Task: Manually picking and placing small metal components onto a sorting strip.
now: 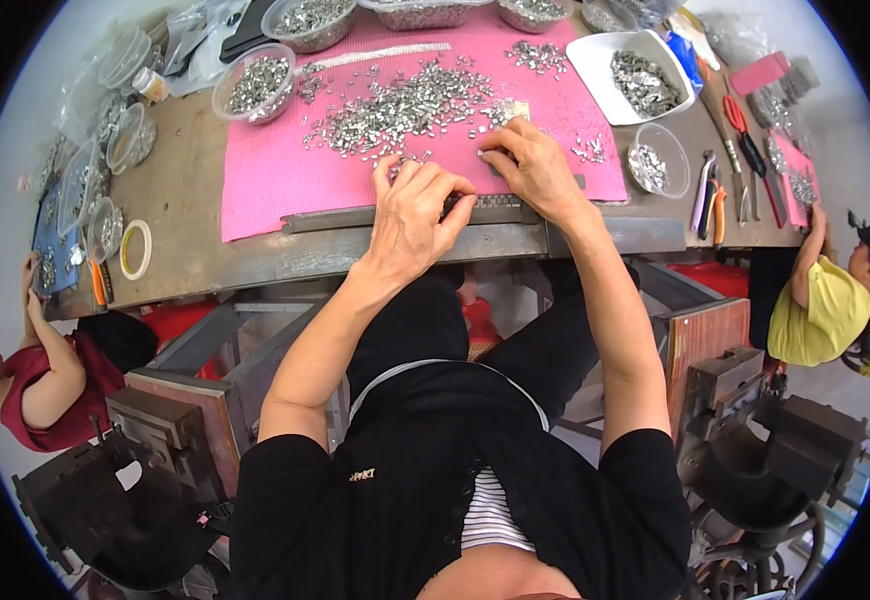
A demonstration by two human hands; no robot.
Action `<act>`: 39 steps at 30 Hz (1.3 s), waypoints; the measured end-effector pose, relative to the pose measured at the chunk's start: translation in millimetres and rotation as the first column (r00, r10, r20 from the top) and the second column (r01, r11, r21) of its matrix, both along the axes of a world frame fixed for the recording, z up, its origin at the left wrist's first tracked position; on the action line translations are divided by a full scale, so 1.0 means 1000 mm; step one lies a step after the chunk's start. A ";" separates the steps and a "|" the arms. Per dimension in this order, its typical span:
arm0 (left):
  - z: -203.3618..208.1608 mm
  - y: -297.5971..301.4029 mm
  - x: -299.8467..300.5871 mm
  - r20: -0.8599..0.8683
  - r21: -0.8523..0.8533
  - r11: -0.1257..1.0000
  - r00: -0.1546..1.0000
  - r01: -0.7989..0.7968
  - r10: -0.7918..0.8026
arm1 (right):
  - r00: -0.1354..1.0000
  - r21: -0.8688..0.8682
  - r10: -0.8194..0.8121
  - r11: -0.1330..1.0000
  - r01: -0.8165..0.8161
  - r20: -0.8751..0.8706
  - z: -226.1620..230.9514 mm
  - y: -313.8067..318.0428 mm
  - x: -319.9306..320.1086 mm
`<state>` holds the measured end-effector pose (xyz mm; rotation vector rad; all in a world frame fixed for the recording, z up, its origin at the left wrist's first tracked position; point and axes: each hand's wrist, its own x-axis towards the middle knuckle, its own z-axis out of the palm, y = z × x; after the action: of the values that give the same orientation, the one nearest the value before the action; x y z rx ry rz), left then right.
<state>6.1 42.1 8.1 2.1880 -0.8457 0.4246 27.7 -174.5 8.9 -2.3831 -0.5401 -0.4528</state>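
Observation:
On a pink mat (255, 185) lies a loose pile of small silvery metal pieces (405, 110). Along the mat's near edge runs a long, narrow metal bar (500, 204) with a row of small pieces or notches along it. My left hand (410, 215) rests over this bar, fingers bent and thumb curled in; its fingertips hide whatever they grip. Just right of it, my right hand (540, 175) is closed in a pinch above the bar, at the near side of the pile. A tiny bright metal piece (482, 153) shows at its fingertips.
Clear tubs of metal pieces (255, 85) line the far side. A white tray (595, 65) and a round tub (658, 160) stand right, near pliers (719, 212) and red-handled scissors (734, 115). A tape roll (136, 250) lies left. Co-workers sit at both sides.

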 end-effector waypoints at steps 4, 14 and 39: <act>0.000 0.002 -0.001 -0.005 -0.001 1.000 1.000 -0.007 0.007 | 0.998 0.123 -0.022 0.992 0.029 -0.056 0.003 0.001 -0.004; -0.002 0.002 -0.002 -0.004 -0.013 1.000 1.000 -0.004 0.004 | 0.999 -0.015 -0.036 0.999 0.036 0.009 0.000 0.000 -0.004; -0.007 -0.025 0.000 0.121 0.022 0.998 0.991 0.062 -0.065 | 0.986 0.085 -0.144 0.987 0.137 0.086 0.001 0.002 -0.070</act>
<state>6.2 16.6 1.3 2.1624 -0.9858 0.5252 -42.3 -172.6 9.5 -2.3418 -0.3877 -0.6377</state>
